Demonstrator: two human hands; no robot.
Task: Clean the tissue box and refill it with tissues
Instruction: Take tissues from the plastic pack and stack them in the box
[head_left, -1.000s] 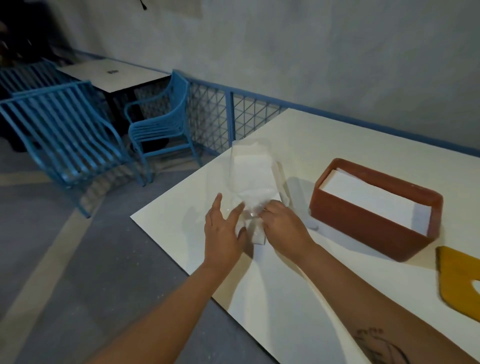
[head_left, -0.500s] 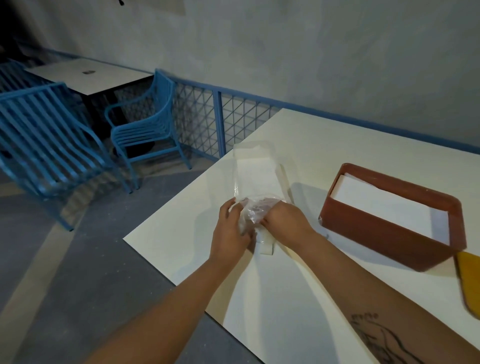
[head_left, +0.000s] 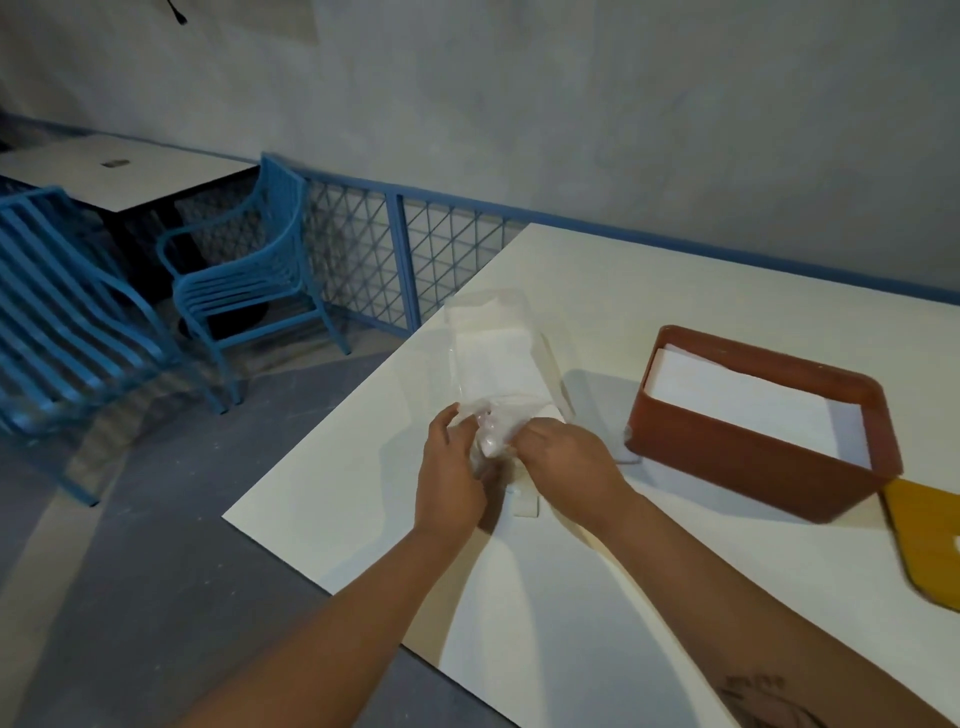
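A clear plastic tissue pack (head_left: 493, 358) with white tissues inside lies on the white table (head_left: 649, 597) near its left edge. My left hand (head_left: 451, 473) and my right hand (head_left: 566, 462) both grip the crumpled near end of the pack's wrapper. To the right stands the reddish-brown tissue box (head_left: 753, 457), open on top, with a stack of white tissues (head_left: 748, 405) inside. A small white piece (head_left: 524, 506) lies on the table just below my hands.
A yellow flat object (head_left: 930, 540) lies at the table's right edge, beside the box. Two blue chairs (head_left: 244, 280) and a second table (head_left: 119, 171) stand to the left beyond a blue mesh railing (head_left: 400, 260). A grey wall runs behind.
My left hand went from flat and open beside the pack to gripping the wrapper's near end. Both hands have bunched the plastic together. The camera view shifted slightly left.
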